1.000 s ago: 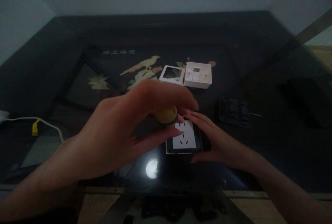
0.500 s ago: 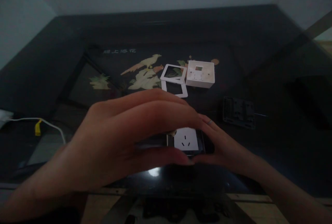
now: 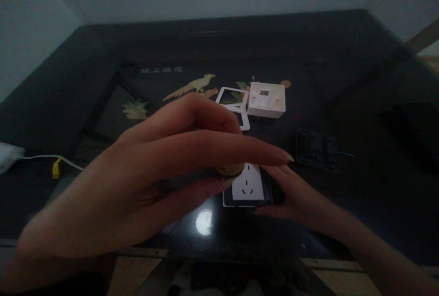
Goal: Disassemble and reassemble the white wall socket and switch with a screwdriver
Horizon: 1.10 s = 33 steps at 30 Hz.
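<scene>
A white wall socket [image 3: 247,185] with a dark surround lies near the table's front edge, its slotted face up. My right hand [image 3: 291,191] grips the socket's right side, fingers behind and thumb at the front corner. Over the socket's left part, my left hand [image 3: 181,159] has its thumb and curled fingers around a rounded yellowish thing [image 3: 231,170], mostly hidden by the fingers. Its index finger stretches out to the right, above the socket. Most of the socket's far edge is covered by this hand.
Beyond my hands are two white frames [image 3: 244,121], overlapping, and an open white mounting box [image 3: 266,104]. To the right lies a dark plastic part [image 3: 317,150]. A white cable with a yellow tag [image 3: 56,168] runs at the left. Under everything is a glossy dark table [image 3: 350,214].
My left thumb has drawn back left from the socket's front edge, and my left index finger has straightened to the right. More of the yellowish thing shows. My right hand stays at the socket.
</scene>
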Motion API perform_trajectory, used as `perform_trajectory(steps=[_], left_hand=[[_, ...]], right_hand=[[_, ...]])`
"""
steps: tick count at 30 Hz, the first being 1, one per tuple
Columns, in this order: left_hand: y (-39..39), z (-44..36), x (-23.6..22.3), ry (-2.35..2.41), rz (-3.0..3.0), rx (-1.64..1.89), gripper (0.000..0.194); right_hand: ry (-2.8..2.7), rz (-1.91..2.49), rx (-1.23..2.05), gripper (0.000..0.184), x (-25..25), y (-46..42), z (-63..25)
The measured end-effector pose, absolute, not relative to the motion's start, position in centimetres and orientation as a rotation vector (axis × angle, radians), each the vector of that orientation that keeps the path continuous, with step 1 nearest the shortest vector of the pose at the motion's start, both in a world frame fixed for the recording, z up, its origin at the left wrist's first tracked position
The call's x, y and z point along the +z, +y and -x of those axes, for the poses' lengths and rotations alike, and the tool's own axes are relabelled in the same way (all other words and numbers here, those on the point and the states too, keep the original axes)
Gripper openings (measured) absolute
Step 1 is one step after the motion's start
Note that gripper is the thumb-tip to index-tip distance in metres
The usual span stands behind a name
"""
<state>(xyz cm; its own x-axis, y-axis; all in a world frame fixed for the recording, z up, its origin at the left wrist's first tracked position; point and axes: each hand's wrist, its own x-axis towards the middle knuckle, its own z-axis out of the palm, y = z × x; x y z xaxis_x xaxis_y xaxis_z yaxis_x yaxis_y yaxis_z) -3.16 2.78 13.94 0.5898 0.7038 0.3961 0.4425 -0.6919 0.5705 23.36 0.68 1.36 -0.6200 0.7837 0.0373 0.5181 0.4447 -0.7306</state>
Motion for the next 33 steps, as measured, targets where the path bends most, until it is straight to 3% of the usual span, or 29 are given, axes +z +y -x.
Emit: perform_trajectory(steps=[5,12,19,26,29,33], left_hand=[[2.4,2.1,13.2,0.92,-2.297,1.004,0.024],[2.9,2.6,14.1,0.74,-2.2,0.832,0.039],[2.5,1.7,12.6,0.909,-2.294,1.127,0.028],[2.9,2.5,14.3,0.739,-2.245,0.832,0.039],[3.0,2.6,14.2,0.812,-2.311,0.864,0.023],[2.8,1.9,13.4,0.976,-2.336,1.088,0.018]], right_hand=[[-2.353,1.074,0.941,0.099,1.1,0.6,-23.5],[-2.374,1.087,0.925,0.101,1.2,0.7,-23.6],[-2.359,1.075,0.949,0.098,0.9,0.6,-23.6],[-2.38,1.101,0.952,0.1,1.1,0.7,-23.6],[-2.355,1.087,0.961,0.096,1.1,0.6,-23.6],[-2.342,1.098,1.011,0.094,1.1,0.6,-23.7]])
